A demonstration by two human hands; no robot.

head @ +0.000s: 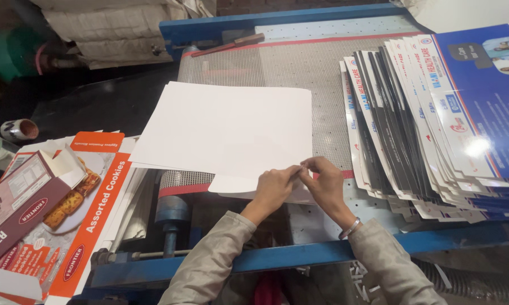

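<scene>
A stack of large white sheets point(226, 127) lies on the grey mesh conveyor belt point(299, 70) of a blue-framed machine. My left hand point(276, 186) and my right hand point(324, 183) meet at the sheets' near edge. Both pinch the edge of the sheets with their fingertips. A metal bangle point(350, 229) sits on my right wrist. Grey sleeves cover both forearms.
A fanned stack of glossy blue-and-white printed sheets point(435, 118) covers the belt's right side. Orange and maroon flat carton blanks point(51, 209) lie at the left. A small cup point(20, 130) stands at the far left. A wooden-handled tool point(234, 44) rests at the belt's far end.
</scene>
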